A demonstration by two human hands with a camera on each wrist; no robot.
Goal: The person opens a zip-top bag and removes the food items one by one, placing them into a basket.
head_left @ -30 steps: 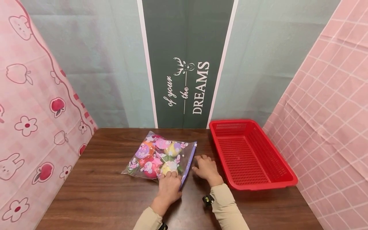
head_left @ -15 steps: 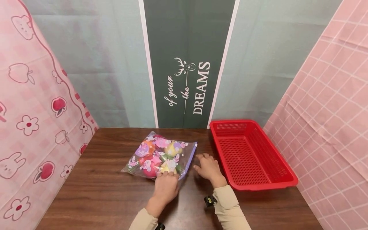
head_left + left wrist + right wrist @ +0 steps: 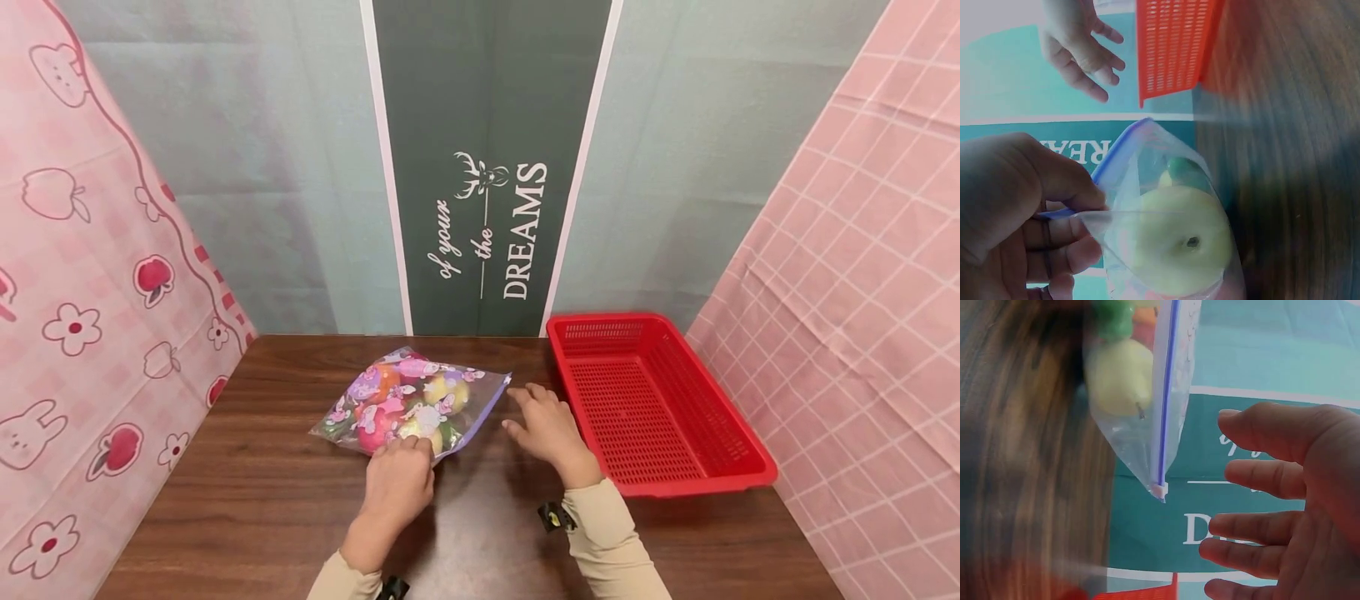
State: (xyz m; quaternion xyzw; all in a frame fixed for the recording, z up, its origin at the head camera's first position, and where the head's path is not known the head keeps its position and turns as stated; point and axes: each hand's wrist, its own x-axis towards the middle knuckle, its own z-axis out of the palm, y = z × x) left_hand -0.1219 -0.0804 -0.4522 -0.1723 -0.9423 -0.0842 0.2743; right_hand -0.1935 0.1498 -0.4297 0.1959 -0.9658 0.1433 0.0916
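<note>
one pinching, one loose

left hand (image 3: 401, 483): thumb and fingers pinch bag (image 3: 408, 400) at near end of its purple zip (image 3: 482, 413). right hand (image 3: 546, 427): fingers relaxed and spread, not touching, just beside the zip's far end. bag lies on table (image 3: 225, 467); yellow fruit (image 3: 1166, 250) and red, green pieces (image 3: 378, 427) show through. right of it, red basket (image 3: 690, 486); behind, printed cloth (image 3: 487, 100).

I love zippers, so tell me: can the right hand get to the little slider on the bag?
Probably yes. The right hand holds nothing, and the slider sits at the corner of the zip bag nearest that hand, with nothing seen between them.
</note>
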